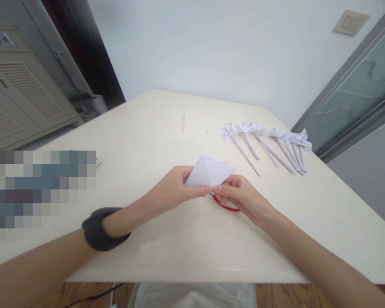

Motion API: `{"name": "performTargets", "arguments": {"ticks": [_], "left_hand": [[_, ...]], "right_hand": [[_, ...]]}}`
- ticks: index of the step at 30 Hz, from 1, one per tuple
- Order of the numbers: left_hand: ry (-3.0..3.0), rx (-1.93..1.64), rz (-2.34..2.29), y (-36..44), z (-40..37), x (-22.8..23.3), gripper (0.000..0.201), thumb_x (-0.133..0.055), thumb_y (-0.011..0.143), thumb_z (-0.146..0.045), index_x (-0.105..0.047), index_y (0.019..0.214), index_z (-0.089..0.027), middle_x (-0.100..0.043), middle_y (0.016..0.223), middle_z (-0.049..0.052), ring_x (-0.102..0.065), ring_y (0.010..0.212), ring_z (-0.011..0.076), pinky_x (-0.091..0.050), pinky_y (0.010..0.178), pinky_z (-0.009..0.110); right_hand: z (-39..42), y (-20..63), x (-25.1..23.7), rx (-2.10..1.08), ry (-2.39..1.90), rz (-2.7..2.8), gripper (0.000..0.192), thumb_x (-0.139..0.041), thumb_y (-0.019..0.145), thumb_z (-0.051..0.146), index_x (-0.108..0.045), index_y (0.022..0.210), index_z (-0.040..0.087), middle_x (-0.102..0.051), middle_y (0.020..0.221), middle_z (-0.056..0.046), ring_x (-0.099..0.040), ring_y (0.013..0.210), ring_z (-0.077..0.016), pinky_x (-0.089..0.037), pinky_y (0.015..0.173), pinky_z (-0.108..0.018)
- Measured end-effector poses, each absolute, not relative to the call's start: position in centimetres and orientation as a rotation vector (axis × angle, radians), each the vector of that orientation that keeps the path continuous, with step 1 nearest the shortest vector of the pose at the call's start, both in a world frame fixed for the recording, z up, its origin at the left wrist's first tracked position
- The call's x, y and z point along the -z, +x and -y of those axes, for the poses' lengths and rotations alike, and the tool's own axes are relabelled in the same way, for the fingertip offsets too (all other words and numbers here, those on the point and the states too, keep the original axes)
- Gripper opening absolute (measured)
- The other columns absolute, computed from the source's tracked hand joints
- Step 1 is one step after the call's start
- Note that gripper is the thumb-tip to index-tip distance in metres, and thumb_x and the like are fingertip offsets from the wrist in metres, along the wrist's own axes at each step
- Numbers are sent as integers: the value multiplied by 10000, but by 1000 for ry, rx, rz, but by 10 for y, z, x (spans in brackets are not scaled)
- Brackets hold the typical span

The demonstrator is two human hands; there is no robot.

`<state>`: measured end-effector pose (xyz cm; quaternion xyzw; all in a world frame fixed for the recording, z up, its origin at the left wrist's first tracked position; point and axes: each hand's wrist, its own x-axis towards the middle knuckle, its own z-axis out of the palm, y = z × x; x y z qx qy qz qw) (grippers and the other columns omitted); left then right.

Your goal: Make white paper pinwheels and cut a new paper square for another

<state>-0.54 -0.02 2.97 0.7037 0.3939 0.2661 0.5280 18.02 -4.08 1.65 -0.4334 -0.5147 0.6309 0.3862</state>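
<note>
Between my two hands is a folded piece of white paper [208, 171], with a crease running down its middle and a point at the top. My left hand [179, 184] grips its left side, thumb along the lower edge. My right hand [240, 193] pinches the lower edge near the crease, its thumb tip close to the left thumb. Beneath the right hand lies a pair of scissors, of which a red handle [226, 206] shows; the rest is mostly hidden. A dark band sits on my left wrist.
Several white paper pinwheel-like pieces on rolled paper sticks [269, 145] lie in a row at the right. A thin white paper stick [184, 121] rests toward the back. Small paper scraps [220, 156] lie behind my hands. A wall borders the table's far edge.
</note>
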Motion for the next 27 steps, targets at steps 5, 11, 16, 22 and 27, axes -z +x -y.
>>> {"name": "performTargets", "arguments": {"ticks": [5, 11, 16, 22, 27], "left_hand": [[1674, -669, -948, -6, 1, -29, 242, -654, 682, -386, -636, 760, -158, -622, 682, -15, -544, 605, 130, -394, 524, 210], [1636, -699, -992, -1, 4, -30, 209, -668, 667, -341, -638, 746, -150, -630, 679, -16, -556, 619, 137, -404, 536, 213], [1655, -643, -993, -1, 1, -27, 246, -677, 655, -374, -639, 740, -146, -643, 683, 0, -565, 618, 150, -405, 515, 216], [1673, -656, -980, -5, -2, -27, 253, -673, 671, -399, -653, 748, -158, -653, 681, -3, -568, 605, 139, -411, 508, 210], [1678, -671, -999, -5, -2, -26, 266, -662, 681, -404, -671, 787, -160, -671, 704, 2, -584, 607, 149, -433, 517, 221]], "right_hand": [[40, 182, -18, -1518, -1126, 1350, 183, -636, 749, 329, -598, 756, 150, -462, 563, 32, -387, 543, -89, -269, 533, -239], [39, 181, -16, -1451, -1157, 1395, 186, -617, 754, 340, -600, 784, 157, -457, 552, 40, -379, 521, -86, -254, 512, -238], [39, 179, -15, -1459, -1221, 1386, 164, -614, 750, 316, -594, 764, 154, -474, 567, 36, -377, 510, -82, -254, 503, -236], [36, 185, -13, -1469, -1157, 1314, 186, -643, 738, 327, -572, 718, 156, -490, 557, 32, -399, 521, -86, -282, 525, -237], [35, 187, -12, -1440, -1170, 1320, 203, -638, 745, 353, -582, 746, 158, -497, 546, 33, -418, 528, -93, -311, 546, -245]]}}
